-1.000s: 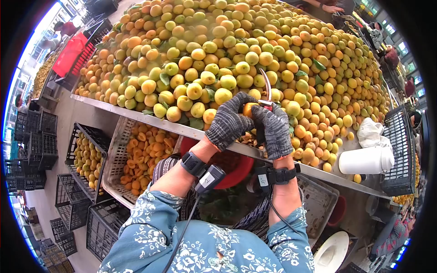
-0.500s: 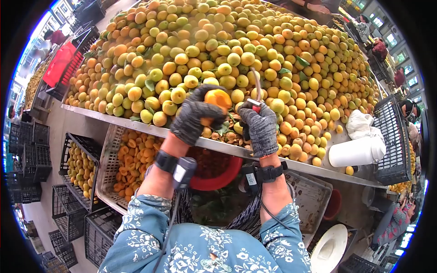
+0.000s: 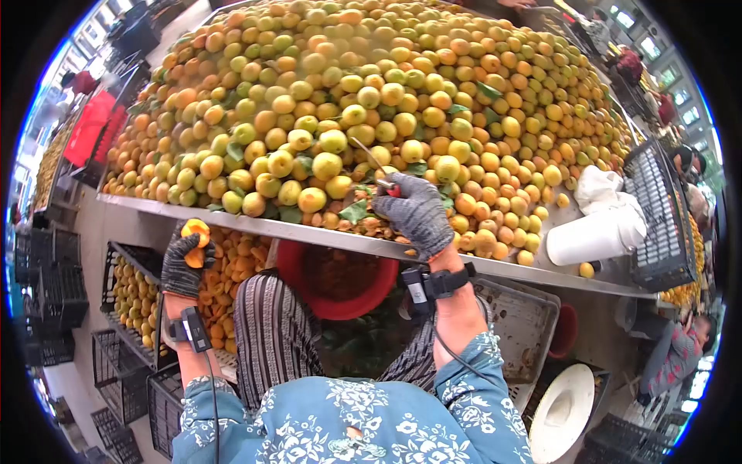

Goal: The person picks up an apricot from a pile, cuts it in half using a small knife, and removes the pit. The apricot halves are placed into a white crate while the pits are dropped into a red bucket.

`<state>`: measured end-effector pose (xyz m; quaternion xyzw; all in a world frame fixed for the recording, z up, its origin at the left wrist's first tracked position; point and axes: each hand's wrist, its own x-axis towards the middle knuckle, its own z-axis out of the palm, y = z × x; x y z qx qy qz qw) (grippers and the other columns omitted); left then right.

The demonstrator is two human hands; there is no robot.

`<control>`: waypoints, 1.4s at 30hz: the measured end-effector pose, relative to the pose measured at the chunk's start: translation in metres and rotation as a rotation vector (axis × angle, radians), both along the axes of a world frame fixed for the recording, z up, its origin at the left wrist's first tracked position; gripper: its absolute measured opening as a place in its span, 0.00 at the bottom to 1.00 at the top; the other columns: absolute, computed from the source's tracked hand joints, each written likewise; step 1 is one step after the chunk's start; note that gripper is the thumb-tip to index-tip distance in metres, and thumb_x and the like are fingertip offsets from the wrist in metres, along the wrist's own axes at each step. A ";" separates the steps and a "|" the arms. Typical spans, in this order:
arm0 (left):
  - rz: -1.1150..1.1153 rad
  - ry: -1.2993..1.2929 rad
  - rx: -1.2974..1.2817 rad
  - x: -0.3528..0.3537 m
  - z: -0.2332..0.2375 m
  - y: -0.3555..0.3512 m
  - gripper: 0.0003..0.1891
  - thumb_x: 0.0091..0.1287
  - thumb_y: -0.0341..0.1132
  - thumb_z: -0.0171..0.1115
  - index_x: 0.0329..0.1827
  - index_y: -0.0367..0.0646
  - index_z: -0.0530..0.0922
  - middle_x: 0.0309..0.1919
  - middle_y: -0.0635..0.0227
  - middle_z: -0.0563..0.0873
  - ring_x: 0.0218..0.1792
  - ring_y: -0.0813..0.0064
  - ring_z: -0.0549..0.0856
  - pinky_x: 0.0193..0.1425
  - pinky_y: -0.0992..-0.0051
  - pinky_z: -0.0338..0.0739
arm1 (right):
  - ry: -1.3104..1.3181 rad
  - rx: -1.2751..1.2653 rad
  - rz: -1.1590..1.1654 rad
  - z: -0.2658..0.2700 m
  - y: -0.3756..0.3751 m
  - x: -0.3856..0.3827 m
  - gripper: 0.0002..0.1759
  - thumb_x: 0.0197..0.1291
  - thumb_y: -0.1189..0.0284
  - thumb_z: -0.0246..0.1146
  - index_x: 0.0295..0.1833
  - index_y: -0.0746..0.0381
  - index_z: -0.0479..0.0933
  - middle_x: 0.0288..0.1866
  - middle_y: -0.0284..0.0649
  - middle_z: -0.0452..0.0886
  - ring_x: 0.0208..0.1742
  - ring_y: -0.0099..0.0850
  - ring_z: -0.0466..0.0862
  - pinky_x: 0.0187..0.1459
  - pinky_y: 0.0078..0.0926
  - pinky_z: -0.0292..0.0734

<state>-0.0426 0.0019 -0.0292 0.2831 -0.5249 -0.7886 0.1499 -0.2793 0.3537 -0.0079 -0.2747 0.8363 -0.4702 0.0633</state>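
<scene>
Gloved in dark grey, my left hand point(image 3: 184, 259) holds orange apricot halves point(image 3: 196, 232) over the crate of cut apricots point(image 3: 232, 259) on the left. My right hand point(image 3: 417, 213), in the same kind of glove, is closed round the red handle of a knife point(image 3: 372, 158) at the front of the fruit pile. The thin blade points up and to the left. Whole yellow and green apricots point(image 3: 332, 139) are heaped on the metal table point(image 3: 309, 233), and some scraps and leaves point(image 3: 359, 210) lie beside my right hand.
Below the table edge is a red basin point(image 3: 363, 305). A white bottle point(image 3: 595, 236) and a black crate point(image 3: 661, 216) stand at the right. A black crate of whole fruit point(image 3: 135, 309) sits at the lower left. A hat point(image 3: 563, 410) lies lower right; a person point(image 3: 672, 359) is beyond.
My left hand has moved from the pile down and left to the crate, with the cut fruit in it. My right hand has moved slightly left, and the knife now tilts further left.
</scene>
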 end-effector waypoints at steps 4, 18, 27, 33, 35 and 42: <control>0.101 -0.127 0.031 0.041 -0.025 -0.022 0.12 0.61 0.30 0.62 0.48 0.44 0.76 0.33 0.64 0.82 0.27 0.68 0.82 0.24 0.75 0.78 | -0.128 -0.066 0.035 -0.012 -0.002 -0.003 0.08 0.51 0.70 0.66 0.35 0.62 0.80 0.24 0.34 0.78 0.23 0.21 0.75 0.26 0.23 0.73; 0.239 -0.142 -0.586 -0.021 0.005 -0.017 0.16 0.61 0.26 0.66 0.53 0.42 0.82 0.39 0.70 0.85 0.36 0.82 0.82 0.41 0.82 0.78 | -0.480 -0.155 0.148 0.015 -0.005 0.009 0.06 0.53 0.71 0.67 0.36 0.61 0.81 0.24 0.29 0.79 0.19 0.18 0.76 0.23 0.18 0.71; -0.194 0.245 -0.551 -0.194 0.056 0.080 0.11 0.59 0.30 0.68 0.44 0.39 0.84 0.39 0.70 0.87 0.40 0.80 0.83 0.47 0.79 0.78 | -0.189 -0.299 -0.304 -0.001 0.014 -0.016 0.07 0.53 0.71 0.67 0.36 0.64 0.84 0.25 0.33 0.83 0.27 0.20 0.78 0.33 0.21 0.74; -0.293 0.249 -0.921 -0.299 0.040 0.126 0.18 0.54 0.41 0.72 0.45 0.44 0.85 0.39 0.62 0.89 0.42 0.69 0.87 0.50 0.71 0.78 | -0.412 -0.697 -0.518 0.015 0.026 -0.027 0.06 0.56 0.73 0.68 0.38 0.63 0.83 0.25 0.30 0.81 0.14 0.16 0.70 0.16 0.14 0.61; -0.254 0.159 -1.172 -0.322 0.041 0.143 0.22 0.52 0.46 0.73 0.48 0.47 0.84 0.43 0.59 0.88 0.45 0.62 0.86 0.54 0.68 0.78 | -0.329 -0.683 -0.501 0.002 0.029 -0.035 0.05 0.56 0.73 0.67 0.37 0.63 0.83 0.25 0.29 0.80 0.15 0.15 0.69 0.16 0.14 0.61; -0.327 -0.367 -1.724 -0.375 0.032 0.182 0.39 0.51 0.61 0.69 0.64 0.49 0.75 0.70 0.55 0.68 0.74 0.51 0.60 0.76 0.51 0.52 | -0.338 -0.643 -0.425 0.006 0.023 -0.037 0.06 0.55 0.76 0.69 0.37 0.65 0.81 0.29 0.30 0.81 0.32 0.18 0.78 0.36 0.18 0.74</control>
